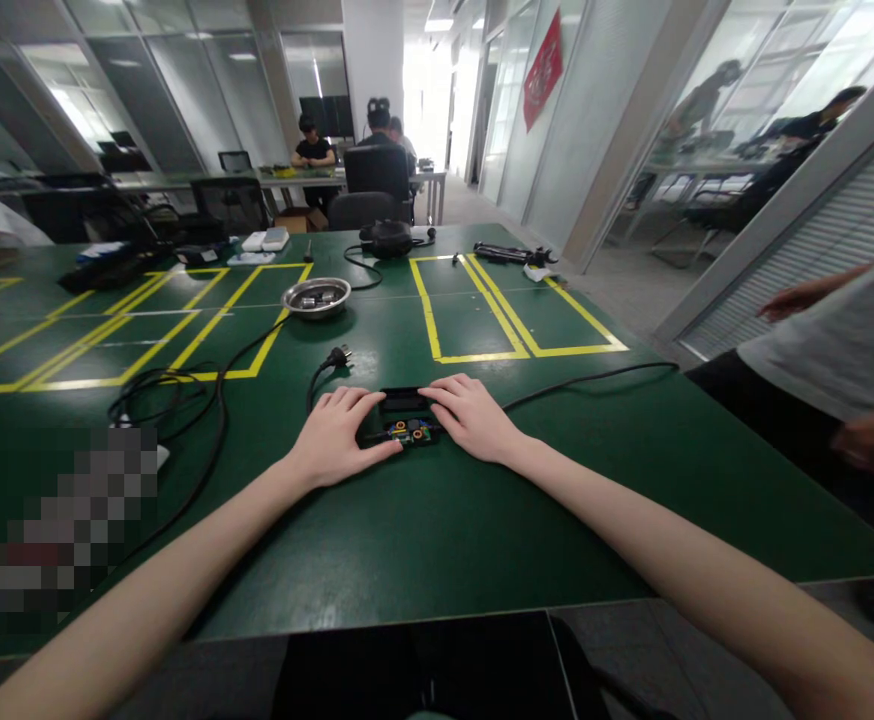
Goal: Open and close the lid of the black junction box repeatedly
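Note:
Between my hands on the green table lies an opened adapter with a black cover (405, 398) and a circuit board (412, 432) carrying copper coils. The cover is on the far side and the board is nearer to me. My left hand (338, 437) has its index finger at the cover's left end, while its thumb reaches along the board's near edge. At the cover's right end, the fingers of my right hand (474, 418) grip it; this hand's thumb is mostly hidden. A black power plug (339, 356) on a cord lies just beyond my left hand.
A metal bowl (316, 298) with small parts stands farther back. Black cables (219, 420) coil at left near a pixelated area. Yellow tape (482, 357) marks rectangles on the table (557, 480). A person (819, 340) stands close to its right side.

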A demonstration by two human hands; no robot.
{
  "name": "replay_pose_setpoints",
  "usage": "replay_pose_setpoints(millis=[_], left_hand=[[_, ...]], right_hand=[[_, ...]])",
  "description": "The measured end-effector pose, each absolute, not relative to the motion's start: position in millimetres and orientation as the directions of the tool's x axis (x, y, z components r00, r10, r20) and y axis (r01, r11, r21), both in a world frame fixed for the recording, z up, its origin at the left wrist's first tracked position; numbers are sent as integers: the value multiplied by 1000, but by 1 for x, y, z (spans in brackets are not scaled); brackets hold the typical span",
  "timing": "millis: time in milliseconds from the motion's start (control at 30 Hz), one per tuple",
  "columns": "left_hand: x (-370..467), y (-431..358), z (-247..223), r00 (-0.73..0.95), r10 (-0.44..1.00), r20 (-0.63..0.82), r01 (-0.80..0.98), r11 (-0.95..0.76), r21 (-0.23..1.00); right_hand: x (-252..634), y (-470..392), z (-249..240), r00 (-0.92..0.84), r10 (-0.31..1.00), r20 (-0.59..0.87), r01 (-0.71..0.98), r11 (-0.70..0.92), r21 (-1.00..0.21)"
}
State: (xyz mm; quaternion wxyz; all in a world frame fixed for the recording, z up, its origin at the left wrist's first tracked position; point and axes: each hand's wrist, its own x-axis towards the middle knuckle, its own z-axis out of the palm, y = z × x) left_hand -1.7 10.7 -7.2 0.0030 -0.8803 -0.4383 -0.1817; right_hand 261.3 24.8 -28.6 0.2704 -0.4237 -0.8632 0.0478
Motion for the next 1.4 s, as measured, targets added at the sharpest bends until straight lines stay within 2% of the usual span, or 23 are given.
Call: replay_pose_setpoints(millis=[133, 267, 467, 567, 833, 1000, 1200, 1400], left_hand=[[-3, 10, -11, 592, 734, 334, 713, -670, 208], [-2, 10, -11, 600, 715, 359, 679, -692, 245], [0, 7, -11, 576, 711, 402, 663, -695, 278], [0, 6, -10, 560, 721, 407, 662, -685, 303], [2, 6, -8, 521, 761, 388, 681, -644, 349], [3, 5, -10, 445, 828, 340, 723, -557, 409], [3, 4, -12, 424, 848, 318, 686, -530, 498], [2, 4, -12, 454, 829, 327, 686, -559, 466]], right_hand=[[264, 27, -31, -503, 740, 445, 634, 667, -392], [268, 29, -29, -458, 754, 472, 518, 657, -547], [269, 27, -29, -381, 801, 461, 274, 575, -771], [264, 25, -30, -328, 834, 443, 190, 518, -834], [258, 24, -35, -288, 875, 388, 218, 454, -864], [258, 22, -32, -285, 849, 445, 213, 509, -834], [257, 21, -30, -278, 848, 451, 237, 516, -823], [258, 22, -32, -293, 847, 443, 278, 519, -809]])
